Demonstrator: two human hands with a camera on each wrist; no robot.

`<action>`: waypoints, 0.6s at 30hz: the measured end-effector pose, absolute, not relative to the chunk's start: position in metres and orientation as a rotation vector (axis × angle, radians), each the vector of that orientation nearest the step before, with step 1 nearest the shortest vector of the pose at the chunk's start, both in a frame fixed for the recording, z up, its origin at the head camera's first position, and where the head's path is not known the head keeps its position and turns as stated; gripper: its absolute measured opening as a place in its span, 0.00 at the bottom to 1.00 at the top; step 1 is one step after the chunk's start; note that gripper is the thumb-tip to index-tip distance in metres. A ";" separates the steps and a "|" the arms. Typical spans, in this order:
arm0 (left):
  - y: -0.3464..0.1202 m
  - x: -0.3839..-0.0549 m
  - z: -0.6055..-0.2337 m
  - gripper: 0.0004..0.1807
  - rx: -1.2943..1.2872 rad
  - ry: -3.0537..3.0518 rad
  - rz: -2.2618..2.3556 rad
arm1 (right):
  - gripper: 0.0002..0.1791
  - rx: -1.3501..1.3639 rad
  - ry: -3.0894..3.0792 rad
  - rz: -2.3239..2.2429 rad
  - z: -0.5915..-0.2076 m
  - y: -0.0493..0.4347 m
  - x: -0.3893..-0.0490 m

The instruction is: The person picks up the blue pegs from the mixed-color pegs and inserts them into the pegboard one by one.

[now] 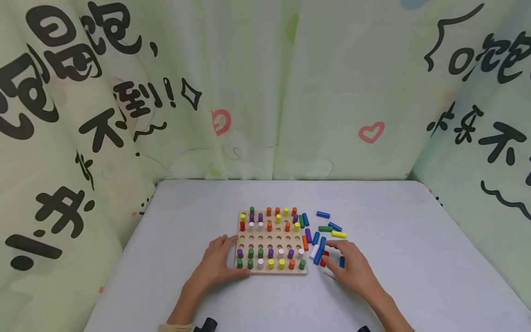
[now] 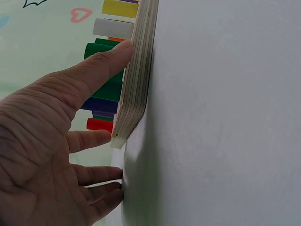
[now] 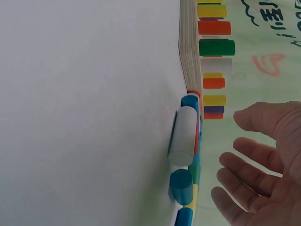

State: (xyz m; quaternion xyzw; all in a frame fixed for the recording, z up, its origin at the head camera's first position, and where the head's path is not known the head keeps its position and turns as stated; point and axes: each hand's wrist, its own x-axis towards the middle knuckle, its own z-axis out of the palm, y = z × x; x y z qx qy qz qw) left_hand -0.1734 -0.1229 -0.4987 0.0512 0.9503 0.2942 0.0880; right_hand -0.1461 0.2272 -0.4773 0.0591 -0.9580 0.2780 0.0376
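A wooden pegboard point(image 1: 274, 242) holds coloured pegs in its back and front rows, while holes show bare across its middle. My left hand point(image 1: 217, 263) rests at its front left corner, thumb along the front edge and fingers spread by the left side. In the left wrist view, the thumb point(image 2: 110, 59) touches the board's edge. Over the loose pegs right of the board hovers my right hand point(image 1: 352, 267), thumb and fingers apart and holding nothing. A red peg point(image 1: 324, 259) lies by its fingertips. The right wrist view shows a white peg point(image 3: 182, 136) lying near the board.
Several loose pegs lie right of the board, among them a yellow peg point(image 1: 339, 234), a green peg point(image 1: 325, 228) and a blue peg point(image 1: 323, 215). A white-covered table point(image 1: 186, 207) carries everything. Printed curtains point(image 1: 315, 92) hang behind it and at both sides.
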 end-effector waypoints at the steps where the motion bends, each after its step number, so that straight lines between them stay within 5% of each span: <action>1: -0.123 -0.174 -0.498 0.58 0.153 2.829 0.873 | 0.23 0.184 -2.938 0.852 -0.476 0.229 -0.148; 18: -0.124 -0.174 -0.500 0.55 0.129 2.816 0.931 | 0.17 0.362 -2.946 0.799 -0.485 0.238 -0.184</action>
